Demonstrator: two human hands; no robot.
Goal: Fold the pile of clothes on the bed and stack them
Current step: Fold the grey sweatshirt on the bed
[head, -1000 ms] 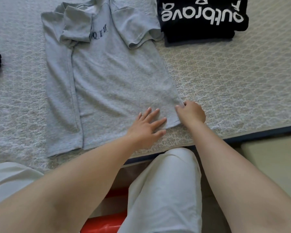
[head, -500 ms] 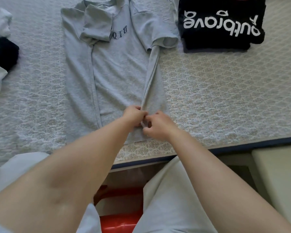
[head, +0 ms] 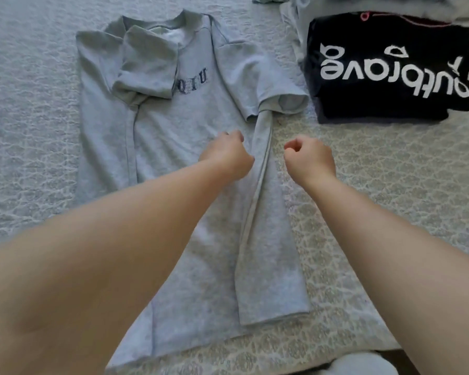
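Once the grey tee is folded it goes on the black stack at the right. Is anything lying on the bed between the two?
Nothing visible does. The grey T-shirt and the black folded stack are apart, with only bare patterned bedspread between them. The right hand hovers over that strip, holding nothing.

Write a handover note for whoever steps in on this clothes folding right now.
Left hand: fingers curled, resting on the light grey cotton T-shirt beside its folded-in right edge; whether it pinches cloth cannot be told.
Right hand: curled fist above the patterned bedspread, holding nothing.
Grey T-shirt lies flat, collar away from you. Its left side and sleeve are folded in; the right side is folded in as a long strip, but the right sleeve still sticks out.
Folded black garment with white lettering sits at far right on a stack.
Left: tuck the sleeve, fold lengthwise, stack it. Unfolded clothes show at the far edge.
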